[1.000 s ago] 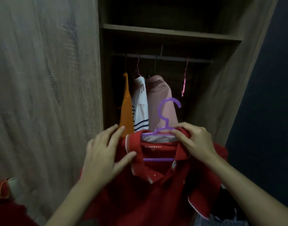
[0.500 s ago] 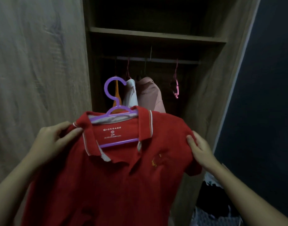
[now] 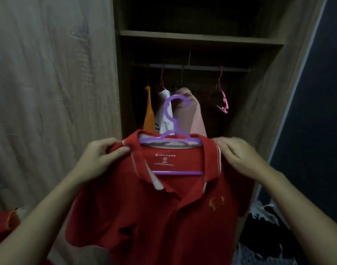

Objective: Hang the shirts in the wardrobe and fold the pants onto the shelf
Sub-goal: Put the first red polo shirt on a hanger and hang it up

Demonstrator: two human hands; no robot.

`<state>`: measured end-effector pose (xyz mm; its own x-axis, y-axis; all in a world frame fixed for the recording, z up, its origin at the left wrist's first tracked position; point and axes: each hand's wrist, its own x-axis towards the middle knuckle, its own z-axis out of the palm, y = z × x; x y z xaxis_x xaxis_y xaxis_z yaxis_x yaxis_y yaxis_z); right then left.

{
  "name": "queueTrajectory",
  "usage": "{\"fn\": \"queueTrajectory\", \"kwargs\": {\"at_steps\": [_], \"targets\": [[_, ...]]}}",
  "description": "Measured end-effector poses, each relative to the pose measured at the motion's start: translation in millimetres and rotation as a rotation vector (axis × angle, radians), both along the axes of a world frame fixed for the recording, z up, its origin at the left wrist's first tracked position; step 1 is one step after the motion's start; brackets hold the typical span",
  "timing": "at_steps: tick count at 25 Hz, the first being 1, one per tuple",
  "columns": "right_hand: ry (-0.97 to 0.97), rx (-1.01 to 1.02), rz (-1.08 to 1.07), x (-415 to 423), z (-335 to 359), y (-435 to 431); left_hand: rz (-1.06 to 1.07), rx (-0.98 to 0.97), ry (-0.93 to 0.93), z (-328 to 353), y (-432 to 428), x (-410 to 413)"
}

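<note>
Red shirt [image 3: 154,217] on purple hanger [image 3: 176,129] is held up before the open wardrobe [image 3: 259,92], not yet on the rail [image 3: 198,67]. Its left shoulder is pinched beside the collar by the left hand [image 3: 99,159]. The right hand [image 3: 240,155] is laid over the right shoulder — blurred, thumb hidden, grip cannot be told. Hem is cut off below. Hung shirts [image 3: 192,115] are seen on the rail's left half, a pink hanger [image 3: 222,100] near its right end — dim.

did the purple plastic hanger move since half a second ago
Yes. The purple plastic hanger inside the red polo shirt shifted right: its hook was in front of the hanging orange shirt, now it overlaps the hanging pink shirt.
</note>
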<state>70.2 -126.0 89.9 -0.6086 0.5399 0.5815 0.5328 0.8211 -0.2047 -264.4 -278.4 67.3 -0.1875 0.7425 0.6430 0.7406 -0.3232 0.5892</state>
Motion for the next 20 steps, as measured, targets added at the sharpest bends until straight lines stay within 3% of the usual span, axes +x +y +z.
{"fn": "queueTrajectory", "kwargs": {"at_steps": [2, 5, 9, 14, 17, 20], "targets": [[-0.039, -0.026, -0.024, -1.2, -10.4, -0.9, -0.065, -0.032, -0.046, 1.3, 4.3, 14.1], [0.116, 0.005, -0.077, 2.7, -26.2, 0.0, -0.18, -0.084, -0.199, 1.4, -0.6, 8.9], [0.291, -0.107, -0.102, 0.9, -18.1, 2.2, -0.319, -0.259, -0.173, 9.0, -6.6, 1.5], [0.408, -0.129, -0.184, -12.0, -8.5, 16.1, -0.117, -0.061, 0.025, -0.2, -1.4, 32.3], [0.523, -0.109, -0.426, -21.8, -14.7, 15.1, 0.056, 0.11, 0.055, -11.5, 11.2, 72.8], [0.635, -0.269, -0.3, -26.2, -22.6, 1.5, 0.152, 0.145, 0.152, -20.9, 35.3, 119.2]]}}
